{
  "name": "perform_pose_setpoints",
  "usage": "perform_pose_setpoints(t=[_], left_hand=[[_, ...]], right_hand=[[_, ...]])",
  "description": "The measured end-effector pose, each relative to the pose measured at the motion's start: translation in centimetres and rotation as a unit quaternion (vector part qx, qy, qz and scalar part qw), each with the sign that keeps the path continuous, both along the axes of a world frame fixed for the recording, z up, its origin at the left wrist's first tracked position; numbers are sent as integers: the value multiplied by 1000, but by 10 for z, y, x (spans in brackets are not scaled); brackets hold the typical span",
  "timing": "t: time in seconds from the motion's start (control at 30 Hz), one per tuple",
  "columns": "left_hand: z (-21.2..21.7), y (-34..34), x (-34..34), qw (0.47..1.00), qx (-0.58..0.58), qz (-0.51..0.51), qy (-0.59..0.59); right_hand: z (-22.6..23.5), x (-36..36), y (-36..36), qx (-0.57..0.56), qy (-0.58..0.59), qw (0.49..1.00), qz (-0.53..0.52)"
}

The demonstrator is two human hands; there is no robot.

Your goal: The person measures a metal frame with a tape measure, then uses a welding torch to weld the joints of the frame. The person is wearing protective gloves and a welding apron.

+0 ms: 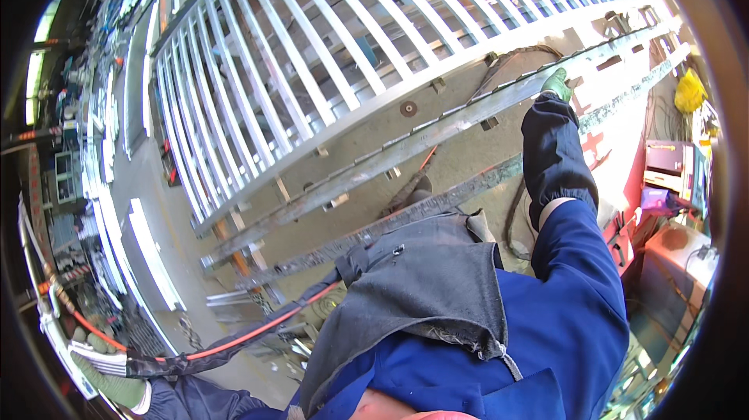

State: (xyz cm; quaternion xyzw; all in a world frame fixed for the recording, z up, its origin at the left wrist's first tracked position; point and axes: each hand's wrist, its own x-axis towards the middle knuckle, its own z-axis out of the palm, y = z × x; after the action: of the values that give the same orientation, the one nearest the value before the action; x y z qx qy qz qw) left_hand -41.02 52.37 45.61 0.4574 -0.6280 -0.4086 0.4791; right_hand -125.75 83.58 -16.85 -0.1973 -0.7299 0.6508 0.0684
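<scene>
My right hand (557, 85), in a green glove and at the end of an outstretched arm, grips a long grey metal rail (437, 133). Its thumb lies on top, and its other fingers are mostly hidden. Far out at the lower left, my left hand (111, 377) wears a similar pale green glove. It appears closed around a black-sleeved hose (218, 354) with an orange line (257, 332) along it. Beyond the rail lies a large silver grille (312, 53) of many parallel bars.
A second, worn rail (460, 188) crosses close to my body, parallel to the first. Long metal lengths (148, 252) lie on the floor at left. At right are a yellow bag (690, 92) and a box-like cabinet (675, 264). A dark grey apron (429, 287) hangs over my front.
</scene>
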Motion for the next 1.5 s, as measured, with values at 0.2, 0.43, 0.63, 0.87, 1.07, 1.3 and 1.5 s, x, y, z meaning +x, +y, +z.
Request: perform_pose_setpoints(t=[0.2, 0.43, 0.63, 0.87, 1.07, 1.3, 1.5], left_hand=[[-90, -99, -230, 951, 133, -276, 36], [-221, -109, -482, 868, 292, -301, -264], [-336, -114, -598, 731, 374, -461, -335], [-409, -126, -625, 670, 395, -522, -350], [-429, -143, -623, 653, 420, -521, -354], [-437, -148, -622, 647, 417, -538, -345], [-435, -147, -624, 652, 425, -526, -342]], right_hand=[[-32, -35, 15, 236, -108, 963, -75], [-40, -21, 18, 234, -67, 968, -60], [-36, -15, 17, 267, -78, 957, -78], [-30, -14, 16, 193, -60, 976, -83], [-33, -16, 14, 178, -60, 979, -76], [-25, -12, 14, 232, -73, 967, -77], [-11, -8, -2, 224, -80, 967, -94]])
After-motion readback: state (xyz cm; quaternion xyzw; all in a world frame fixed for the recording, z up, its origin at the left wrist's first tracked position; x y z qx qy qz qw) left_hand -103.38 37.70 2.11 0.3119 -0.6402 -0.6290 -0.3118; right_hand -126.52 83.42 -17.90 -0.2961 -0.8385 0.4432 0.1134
